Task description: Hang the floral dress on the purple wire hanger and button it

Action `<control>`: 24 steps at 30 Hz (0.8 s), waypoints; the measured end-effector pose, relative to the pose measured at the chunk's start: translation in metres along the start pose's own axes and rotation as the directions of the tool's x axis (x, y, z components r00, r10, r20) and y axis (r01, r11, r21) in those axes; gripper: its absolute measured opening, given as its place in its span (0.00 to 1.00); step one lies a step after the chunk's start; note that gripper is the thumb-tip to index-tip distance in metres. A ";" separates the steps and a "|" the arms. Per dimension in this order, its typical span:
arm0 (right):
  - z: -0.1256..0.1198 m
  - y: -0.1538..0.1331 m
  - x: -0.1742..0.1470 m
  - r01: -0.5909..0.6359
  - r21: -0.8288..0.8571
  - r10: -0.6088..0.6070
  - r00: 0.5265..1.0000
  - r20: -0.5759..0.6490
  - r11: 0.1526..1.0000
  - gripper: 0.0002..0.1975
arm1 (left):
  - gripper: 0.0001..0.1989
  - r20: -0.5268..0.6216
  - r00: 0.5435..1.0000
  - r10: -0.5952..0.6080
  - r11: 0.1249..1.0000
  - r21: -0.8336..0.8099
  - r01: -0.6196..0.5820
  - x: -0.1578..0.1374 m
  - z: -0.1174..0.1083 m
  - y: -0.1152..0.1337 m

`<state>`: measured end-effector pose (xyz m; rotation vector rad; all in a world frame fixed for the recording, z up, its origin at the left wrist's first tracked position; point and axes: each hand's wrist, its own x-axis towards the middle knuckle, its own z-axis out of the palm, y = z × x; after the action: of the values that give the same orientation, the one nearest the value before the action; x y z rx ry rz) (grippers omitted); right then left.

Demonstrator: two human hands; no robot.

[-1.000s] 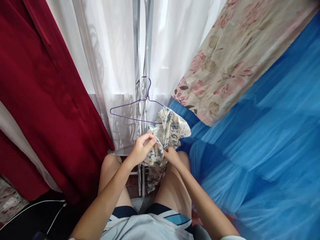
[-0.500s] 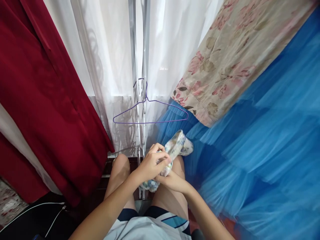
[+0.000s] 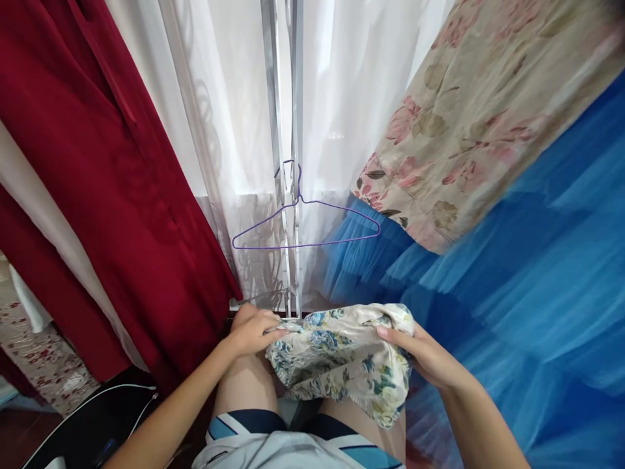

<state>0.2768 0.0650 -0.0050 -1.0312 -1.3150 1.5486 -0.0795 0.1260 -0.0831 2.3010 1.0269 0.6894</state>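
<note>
Spread out above my lap is a cream cloth garment [image 3: 342,365] with blue and yellow flowers; which kind of garment it is I cannot make out. My left hand [image 3: 256,331] pinches its left upper edge between thumb and fingers. At the right upper corner my right hand [image 3: 415,345] grips it, thumb on top and fingers hidden behind the cloth. The fabric sags in folds between both hands. Just beyond it, a thin purple hanger [image 3: 306,245] hangs bare in front of me.
A white metal stand [image 3: 288,130] rises behind the hanger before white curtains [image 3: 234,130]. Dark red cloth [image 3: 161,273] hangs at left. To the right are a floral beige cloth [image 3: 439,143] and blue tulle [image 3: 537,293]. White cables [image 3: 112,387] lie at lower left.
The garment was bunched between my two close hands. Now my hands have moved apart, left and right, and the cloth is stretched open between them. The view has shifted slightly.
</note>
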 end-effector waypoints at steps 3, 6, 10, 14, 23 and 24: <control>0.003 -0.002 0.001 0.039 -0.111 -0.029 0.995 0.091 0.993 0.22 | 0.09 0.053 0.996 0.073 0.960 0.268 -0.085 -0.005 -0.051 -0.010; 0.020 0.000 0.006 0.074 -0.224 -0.019 0.971 0.238 0.972 0.18 | 0.11 -0.023 1.000 0.016 0.917 0.400 -0.005 -0.003 -0.102 -0.023; 0.043 -0.003 0.031 0.198 -0.282 -0.099 0.939 0.329 0.939 0.13 | 0.14 -0.261 0.960 -0.103 0.909 0.367 0.198 0.015 -0.166 -0.035; 0.042 -0.024 0.073 0.387 -0.375 -0.321 0.920 0.227 0.843 0.10 | 0.12 -0.464 0.880 -0.097 0.990 0.044 0.133 0.041 -0.209 -0.030; -0.027 -0.093 0.154 0.549 -0.720 -0.789 0.614 0.004 0.424 0.11 | 0.12 -0.155 0.916 -0.371 0.560 -0.824 0.087 0.066 -0.192 0.013; -0.033 -0.097 0.161 0.555 -0.715 -0.783 0.622 0.018 0.425 0.13 | 0.12 -0.131 0.920 -0.370 0.539 -0.837 0.098 0.066 -0.187 0.017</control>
<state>0.2661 0.2372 0.0767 -0.8963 -1.7886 0.2171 -0.1506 0.2151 0.0802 1.2203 0.8463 1.1267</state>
